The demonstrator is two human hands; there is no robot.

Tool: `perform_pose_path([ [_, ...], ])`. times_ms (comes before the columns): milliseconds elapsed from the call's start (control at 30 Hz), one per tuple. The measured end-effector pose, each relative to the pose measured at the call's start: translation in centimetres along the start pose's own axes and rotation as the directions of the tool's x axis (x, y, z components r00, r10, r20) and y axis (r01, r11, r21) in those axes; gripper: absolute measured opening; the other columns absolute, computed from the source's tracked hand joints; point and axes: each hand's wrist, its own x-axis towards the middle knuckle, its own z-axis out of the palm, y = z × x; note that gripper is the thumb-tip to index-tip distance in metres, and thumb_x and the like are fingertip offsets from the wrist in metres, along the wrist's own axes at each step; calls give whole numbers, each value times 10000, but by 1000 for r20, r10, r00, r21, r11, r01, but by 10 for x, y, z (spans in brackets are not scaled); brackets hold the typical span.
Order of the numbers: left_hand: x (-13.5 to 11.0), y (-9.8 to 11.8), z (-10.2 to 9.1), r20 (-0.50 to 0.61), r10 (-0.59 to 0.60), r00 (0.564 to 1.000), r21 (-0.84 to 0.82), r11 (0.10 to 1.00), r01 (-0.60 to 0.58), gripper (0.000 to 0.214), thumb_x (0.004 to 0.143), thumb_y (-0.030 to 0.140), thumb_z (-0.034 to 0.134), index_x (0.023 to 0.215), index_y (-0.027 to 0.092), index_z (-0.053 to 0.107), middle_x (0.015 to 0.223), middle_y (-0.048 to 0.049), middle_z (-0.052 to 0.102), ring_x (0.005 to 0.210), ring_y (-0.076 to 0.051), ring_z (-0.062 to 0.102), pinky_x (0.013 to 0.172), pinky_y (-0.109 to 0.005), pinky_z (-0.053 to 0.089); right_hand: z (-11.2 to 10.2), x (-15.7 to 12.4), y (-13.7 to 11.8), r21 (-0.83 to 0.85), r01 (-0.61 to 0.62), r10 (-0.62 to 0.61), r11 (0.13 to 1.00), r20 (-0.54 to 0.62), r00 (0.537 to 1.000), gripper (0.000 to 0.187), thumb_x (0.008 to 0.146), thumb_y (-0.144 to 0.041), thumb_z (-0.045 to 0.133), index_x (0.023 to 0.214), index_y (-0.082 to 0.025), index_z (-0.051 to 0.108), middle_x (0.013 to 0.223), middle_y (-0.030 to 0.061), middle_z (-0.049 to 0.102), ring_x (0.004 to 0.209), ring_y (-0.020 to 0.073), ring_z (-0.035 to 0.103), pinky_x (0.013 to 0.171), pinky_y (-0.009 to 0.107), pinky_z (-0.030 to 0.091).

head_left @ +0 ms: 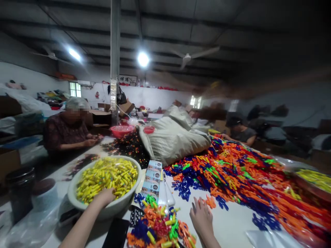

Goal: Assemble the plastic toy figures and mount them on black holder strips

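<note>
My left hand (pixel 104 197) reaches over the near rim of a pale round basin (pixel 71 193) heaped with small yellow plastic tubes (pixel 107 174). Its fingers look bent together among the tubes; whatever they grip is hidden. My right hand (pixel 202 215) is open above the white table (pixel 227 222), fingers spread, beside an orange plastic piece (pixel 210 202) and a dark blue one (pixel 221 202). Between my hands is a mixed heap (pixel 160 224) of orange, blue, red and green pieces, several with yellow tubes among them.
A large mound of coloured pieces (pixel 232 168) covers the right side. Behind it lies a pale woven sack (pixel 176 137). A printed card strip (pixel 152 181), a black phone-like slab (pixel 116 233) and a dark jar (pixel 20 193) are nearby. Co-workers sit at left (pixel 68 129) and right (pixel 239 131).
</note>
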Motion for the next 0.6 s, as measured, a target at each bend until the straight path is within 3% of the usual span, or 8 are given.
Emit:
perform_pose_path([
  [133, -10, 1, -9, 94, -26, 995, -7, 1000, 27, 413, 660, 106, 463, 1011, 199, 660, 1020, -88, 678, 916, -223, 638, 765, -288, 472, -14, 5, -18, -56, 80, -77, 995, 56, 995, 533, 803, -289, 386, 1328, -206, 423, 1441, 113, 317, 1314, 298, 288, 1024, 472, 235],
  [233, -21, 6, -20, 97, -71, 993, 59, 996, 66, 481, 745, 148, 390, 1196, 206, 547, 1237, -135, 559, 1105, -306, 537, 869, -429, 414, -24, 7, -22, -8, 165, -164, 986, 88, 983, 480, 802, -276, 398, 1258, -170, 504, 1364, 150, 423, 1261, 327, 345, 1003, 504, 224],
  [300, -26, 11, -27, 44, -81, 996, 101, 992, 76, 510, 791, 199, 350, 1290, 227, 449, 1262, -160, 528, 1124, -353, 505, 868, -512, 378, -25, 7, -20, -2, 185, -184, 983, 111, 977, 445, 826, -302, 367, 1222, -179, 530, 1309, 126, 487, 1248, 309, 347, 1022, 498, 178],
  [367, -30, 16, -32, -61, -72, 996, 118, 990, 79, 519, 803, 239, 359, 1320, 230, 403, 1195, -169, 571, 1078, -365, 525, 850, -526, 376, -22, 7, -18, -4, 180, -179, 984, 119, 977, 428, 840, -299, 347, 1204, -180, 537, 1274, 117, 519, 1238, 289, 349, 1038, 494, 126],
  [467, -38, 20, -36, -208, -59, 976, 127, 988, 87, 462, 798, 279, 406, 1240, 175, 493, 1132, -182, 598, 1041, -379, 526, 831, -515, 388, -18, 5, -16, -1, 173, -172, 985, 80, 982, 474, 842, -296, 360, 1290, -168, 450, 1366, 124, 426, 1267, 281, 303, 1046, 480, 79],
  [533, -42, 22, -37, -258, -48, 965, 133, 987, 85, 412, 799, 283, 418, 1159, 140, 557, 1139, -195, 586, 1048, -387, 510, 828, -510, 393, -16, 4, -17, 50, 252, -255, 966, 46, 966, 493, 838, -292, 385, 1322, -205, 414, 1405, 96, 385, 1274, 270, 298, 1044, 454, 86],
  [600, -46, 24, -38, -281, -46, 959, 122, 989, 84, 395, 804, 270, 414, 1137, 125, 569, 1130, -201, 580, 1040, -382, 513, 825, -498, 405, -15, 3, -17, 108, 338, -343, 935, 25, 939, 453, 835, -278, 405, 1282, -243, 466, 1363, 68, 449, 1231, 252, 357, 1035, 423, 113],
])
